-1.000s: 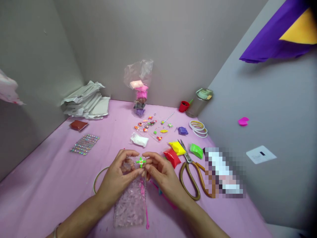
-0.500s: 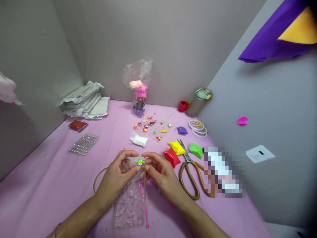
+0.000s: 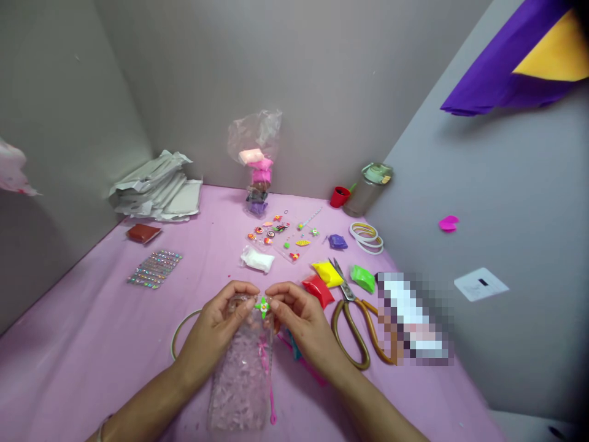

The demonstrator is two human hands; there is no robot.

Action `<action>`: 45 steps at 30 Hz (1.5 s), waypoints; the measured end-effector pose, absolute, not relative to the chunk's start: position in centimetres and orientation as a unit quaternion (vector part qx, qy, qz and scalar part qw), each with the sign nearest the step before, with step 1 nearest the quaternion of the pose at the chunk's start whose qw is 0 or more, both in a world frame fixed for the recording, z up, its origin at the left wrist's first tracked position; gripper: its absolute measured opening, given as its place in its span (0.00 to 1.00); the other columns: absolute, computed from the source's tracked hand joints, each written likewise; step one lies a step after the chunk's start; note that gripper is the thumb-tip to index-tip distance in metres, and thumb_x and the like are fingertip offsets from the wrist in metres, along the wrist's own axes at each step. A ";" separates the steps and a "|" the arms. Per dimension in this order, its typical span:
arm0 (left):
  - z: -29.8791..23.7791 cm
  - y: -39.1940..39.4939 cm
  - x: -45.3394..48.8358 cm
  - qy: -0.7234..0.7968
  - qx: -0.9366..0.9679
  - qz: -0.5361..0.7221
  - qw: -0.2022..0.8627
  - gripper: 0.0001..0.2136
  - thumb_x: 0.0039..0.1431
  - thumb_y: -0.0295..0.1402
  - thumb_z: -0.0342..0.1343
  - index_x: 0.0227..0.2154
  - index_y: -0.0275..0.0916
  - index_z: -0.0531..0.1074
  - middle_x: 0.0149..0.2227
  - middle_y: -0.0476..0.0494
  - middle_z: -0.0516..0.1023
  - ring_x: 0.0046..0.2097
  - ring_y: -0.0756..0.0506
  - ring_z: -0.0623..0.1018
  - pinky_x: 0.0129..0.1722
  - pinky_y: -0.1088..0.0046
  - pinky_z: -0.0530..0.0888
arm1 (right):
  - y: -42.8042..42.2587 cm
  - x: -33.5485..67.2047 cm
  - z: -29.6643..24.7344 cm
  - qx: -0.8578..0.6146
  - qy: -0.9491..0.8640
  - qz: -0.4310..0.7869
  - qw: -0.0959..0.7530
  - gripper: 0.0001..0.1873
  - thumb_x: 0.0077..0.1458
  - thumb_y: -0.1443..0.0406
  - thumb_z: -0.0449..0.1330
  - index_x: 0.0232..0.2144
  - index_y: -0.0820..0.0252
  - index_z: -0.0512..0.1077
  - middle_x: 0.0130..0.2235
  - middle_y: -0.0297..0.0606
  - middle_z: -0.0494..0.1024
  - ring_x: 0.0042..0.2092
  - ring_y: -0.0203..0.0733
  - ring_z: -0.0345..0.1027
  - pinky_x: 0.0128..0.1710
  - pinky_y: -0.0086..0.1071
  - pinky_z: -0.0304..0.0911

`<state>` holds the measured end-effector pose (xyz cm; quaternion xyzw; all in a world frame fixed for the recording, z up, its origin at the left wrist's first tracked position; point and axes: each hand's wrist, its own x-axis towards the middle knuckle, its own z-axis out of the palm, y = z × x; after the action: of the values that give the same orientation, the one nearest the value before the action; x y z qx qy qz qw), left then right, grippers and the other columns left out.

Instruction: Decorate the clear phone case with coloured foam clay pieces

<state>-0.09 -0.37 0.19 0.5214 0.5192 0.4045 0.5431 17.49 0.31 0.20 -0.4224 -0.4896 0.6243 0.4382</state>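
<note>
A clear phone case [image 3: 242, 387] with a crinkled, see-through surface stands tilted in front of me. Near its top lies a small clay flower [image 3: 263, 307] with green tips, white inner petals and an orange centre. My left hand [image 3: 225, 319] grips the upper left of the case, its thumb beside the flower. On the other side, my right hand [image 3: 299, 316] has its fingers closed around the case's upper right edge, the thumb close to a petal. The fingertips behind the case are partly hidden. A pink tool [image 3: 273, 405] with a looped end lies along the case's right side.
Large scissors [image 3: 352, 325] lie right of my hands, beside red [image 3: 318, 290], yellow [image 3: 327, 273] and green clay packs [image 3: 362, 279]. Small clay charms [image 3: 271, 233] sit farther back. Tape rolls [image 3: 365, 236], a bottle [image 3: 369, 190] and a gem sheet [image 3: 155, 269] stand around.
The flower has turned and sits slightly lower, upright between my thumbs. My left thumb has moved up beside it, and the right thumb has shifted up too.
</note>
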 end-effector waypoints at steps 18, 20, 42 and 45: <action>0.3 -0.4 0.0 0.522 0.513 0.418 0.538 0.11 0.59 0.43 0.61 0.40 0.43 0.74 0.36 0.49 0.78 0.39 0.44 0.76 0.41 0.70 0.70 | 0.3 17.4 0.3 -0.423 -0.477 0.635 0.436 0.14 0.55 0.56 0.67 0.39 0.59 0.74 0.32 0.32 0.76 0.29 0.33 0.67 0.29 0.27 0.62; 0.2 -0.4 0.0 0.523 0.499 0.426 0.544 0.13 0.59 0.43 0.61 0.43 0.43 0.73 0.37 0.49 0.78 0.40 0.44 0.77 0.42 0.70 0.70 | 0.3 17.4 0.2 -0.422 -0.473 0.637 0.439 0.15 0.54 0.56 0.68 0.39 0.60 0.75 0.32 0.32 0.76 0.29 0.33 0.67 0.29 0.27 0.62; 0.4 0.4 -0.7 0.398 0.323 0.504 0.695 0.08 0.60 0.37 0.64 0.39 0.41 0.77 0.36 0.49 0.80 0.41 0.46 0.80 0.45 0.72 0.75 | 1.1 17.9 -0.2 -0.356 -0.421 0.684 0.478 0.19 0.46 0.61 0.74 0.40 0.61 0.77 0.36 0.38 0.82 0.34 0.35 0.73 0.32 0.26 0.65; -0.2 0.6 -0.6 0.375 0.358 0.464 0.718 0.13 0.54 0.34 0.69 0.42 0.40 0.77 0.39 0.46 0.82 0.40 0.44 0.81 0.44 0.69 0.76 | 1.4 18.1 -0.2 -0.367 -0.420 0.661 0.501 0.20 0.45 0.59 0.74 0.40 0.59 0.77 0.37 0.39 0.82 0.34 0.36 0.73 0.31 0.27 0.65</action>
<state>-0.60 0.62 -0.24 0.3582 0.3752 0.4637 0.7182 18.12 1.44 -0.22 -0.3670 -0.4202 0.6615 0.5012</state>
